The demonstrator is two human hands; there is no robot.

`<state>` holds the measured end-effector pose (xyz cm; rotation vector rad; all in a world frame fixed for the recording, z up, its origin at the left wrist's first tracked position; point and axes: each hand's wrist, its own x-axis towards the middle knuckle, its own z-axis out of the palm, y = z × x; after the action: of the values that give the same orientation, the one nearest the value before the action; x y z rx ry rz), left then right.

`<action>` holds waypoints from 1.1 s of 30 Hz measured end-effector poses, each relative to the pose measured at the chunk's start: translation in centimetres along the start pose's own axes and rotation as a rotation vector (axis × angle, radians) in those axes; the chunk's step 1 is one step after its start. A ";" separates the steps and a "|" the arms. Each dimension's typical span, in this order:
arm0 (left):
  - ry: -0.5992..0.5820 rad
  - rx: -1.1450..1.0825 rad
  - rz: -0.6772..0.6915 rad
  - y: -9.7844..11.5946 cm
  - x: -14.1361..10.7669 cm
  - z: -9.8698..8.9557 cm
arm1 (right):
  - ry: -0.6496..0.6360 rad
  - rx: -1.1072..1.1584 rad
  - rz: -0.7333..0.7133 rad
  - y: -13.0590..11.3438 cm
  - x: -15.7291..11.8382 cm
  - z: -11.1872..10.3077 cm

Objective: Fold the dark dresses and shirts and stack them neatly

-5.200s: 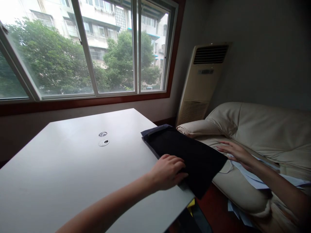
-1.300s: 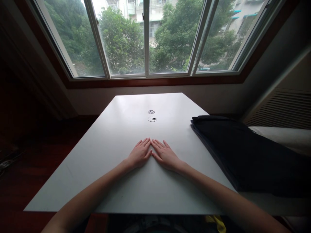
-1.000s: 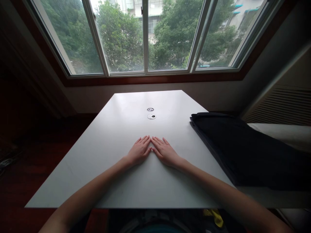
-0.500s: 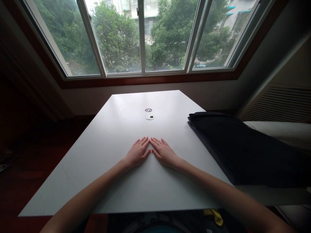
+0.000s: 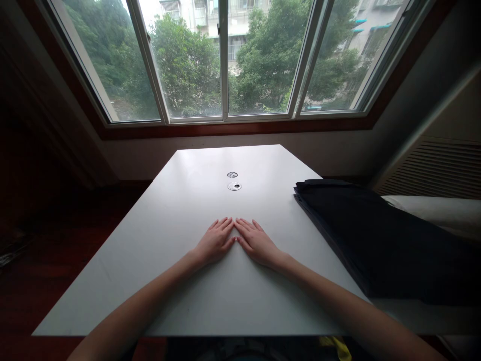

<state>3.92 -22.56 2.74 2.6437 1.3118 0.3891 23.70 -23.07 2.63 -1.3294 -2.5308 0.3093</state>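
My left hand [image 5: 215, 241] lies flat, palm down, on a white table [image 5: 135, 250]. Mirroring it, my right hand [image 5: 259, 242] also rests palm down on the tabletop. The fingertips and thumb tips of both hands meet or nearly meet in the middle, leaving a small gap between the palms. Neither hand holds anything. To the right of my right hand, apart from it, lies a dark folded garment [image 5: 349, 235], which looks like trousers and hangs past the table's right edge.
Two round cable-hole fittings [image 5: 234, 186] are set into the table beyond my fingertips. A window [image 5: 223, 75] with a brown frame stands past the far edge. Something white [image 5: 432, 210] sits behind the garment. Under the near edge a yellow thing [image 5: 336, 346] shows in part.
The camera view has shifted slightly, so everything sits a little lower and further right. Both hands keep the same pose on the table.
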 end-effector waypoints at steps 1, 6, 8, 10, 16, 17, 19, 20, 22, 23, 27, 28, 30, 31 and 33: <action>0.002 0.000 0.008 0.0 0.0 -0.1 | -0.002 0.000 0.000 0.0 0.0 0.0; 0.021 0.011 0.023 -0.1 -0.2 -0.3 | -0.003 0.004 0.003 -0.2 -0.1 -0.1; 0.017 0.015 0.020 -0.1 -0.2 -0.3 | 0.002 0.007 0.003 -0.1 0.0 0.0; 0.011 0.017 0.018 0.0 -0.3 -0.3 | 0.005 0.009 0.000 -0.1 0.0 0.1; 0.008 0.027 0.020 0.0 -0.3 -0.3 | 0.006 0.008 -0.002 0.0 0.0 0.1; 0.009 0.027 0.018 0.0 -0.3 -0.3 | 0.006 0.009 -0.001 0.0 0.0 0.0; 0.014 0.024 0.019 -0.1 -0.3 -0.2 | 0.007 0.010 -0.003 -0.1 0.0 0.0; 0.018 0.021 0.020 -0.1 -0.3 -0.1 | 0.007 0.012 -0.005 -0.1 0.0 0.0; 0.028 0.009 0.026 -0.2 -0.3 -0.1 | 0.006 0.014 -0.008 -0.1 0.0 0.0; 0.033 0.002 0.029 -0.2 -0.3 0.0 | 0.005 0.016 -0.007 -0.1 0.0 0.0; 0.062 -0.029 0.036 -0.3 -0.3 0.0 | 0.002 0.019 -0.006 0.0 0.0 0.0; 0.068 -0.036 0.037 -0.3 -0.3 0.0 | 0.003 0.021 -0.007 0.0 0.0 0.0; 0.077 -0.045 0.039 -0.3 -0.3 0.0 | 0.004 0.026 -0.008 0.0 0.0 0.0; 0.080 -0.047 0.039 -0.3 -0.3 0.1 | 0.003 0.028 -0.008 -0.1 0.0 0.0; 0.084 -0.050 0.040 -0.3 -0.3 0.1 | 0.003 0.029 -0.008 -0.1 0.0 -0.1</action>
<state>3.54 -22.63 2.54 2.6424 1.2566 0.5375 23.64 -23.12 2.75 -1.3079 -2.5185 0.3407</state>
